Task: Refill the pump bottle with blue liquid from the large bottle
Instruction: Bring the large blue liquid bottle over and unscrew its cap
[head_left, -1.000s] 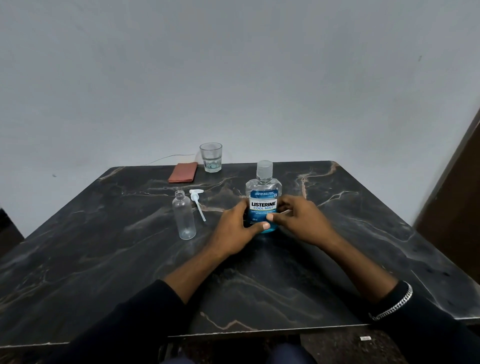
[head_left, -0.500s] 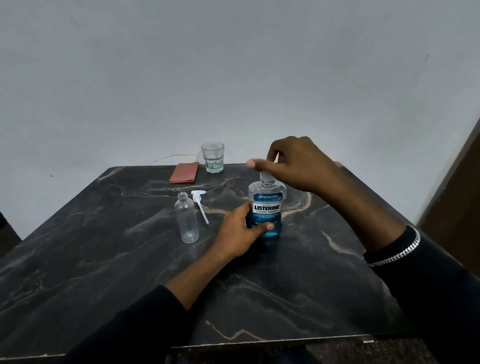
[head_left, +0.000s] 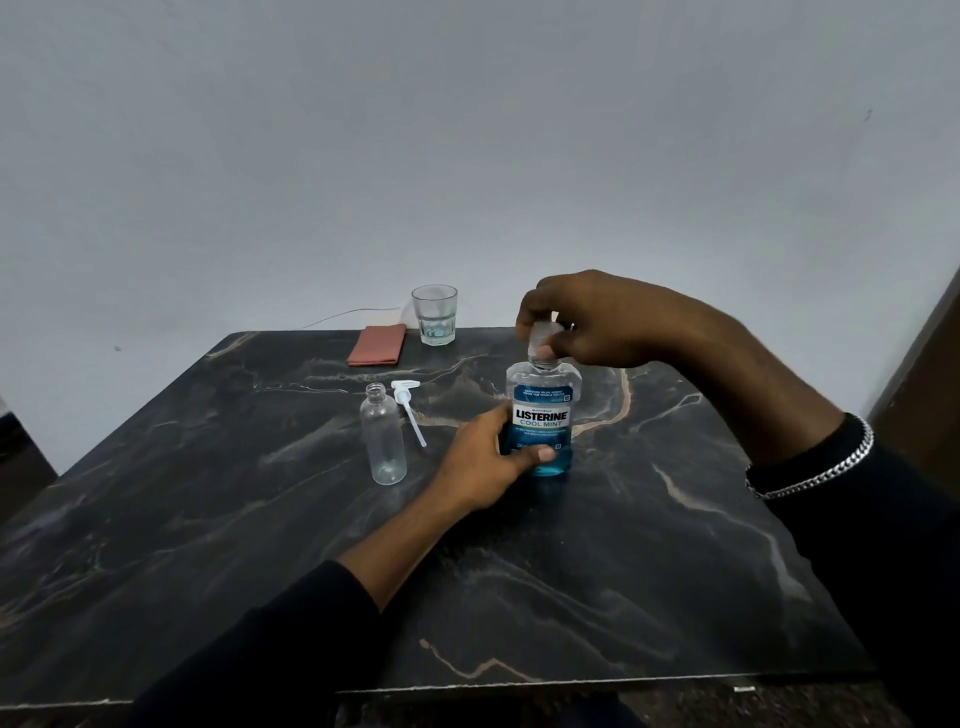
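The large bottle (head_left: 543, 410) with blue liquid and a blue label stands upright near the middle of the dark marble table (head_left: 571, 571). My left hand (head_left: 483, 462) grips its lower body from the left. My right hand (head_left: 587, 317) comes from above, its fingers closed around the clear cap (head_left: 541, 340). To the left stands the small clear pump bottle (head_left: 383, 434), open-necked and empty. Its white pump head with tube (head_left: 409, 410) lies flat on the table just right of it.
A drinking glass (head_left: 435, 314) with a little water and a folded reddish cloth (head_left: 376, 352) sit at the table's far edge by the wall. A thin cable runs behind them. A brown door edge stands at the far right.
My right hand left the bottle's side, rose to the top and closed on the cap. My left hand kept its hold on the bottle's body.
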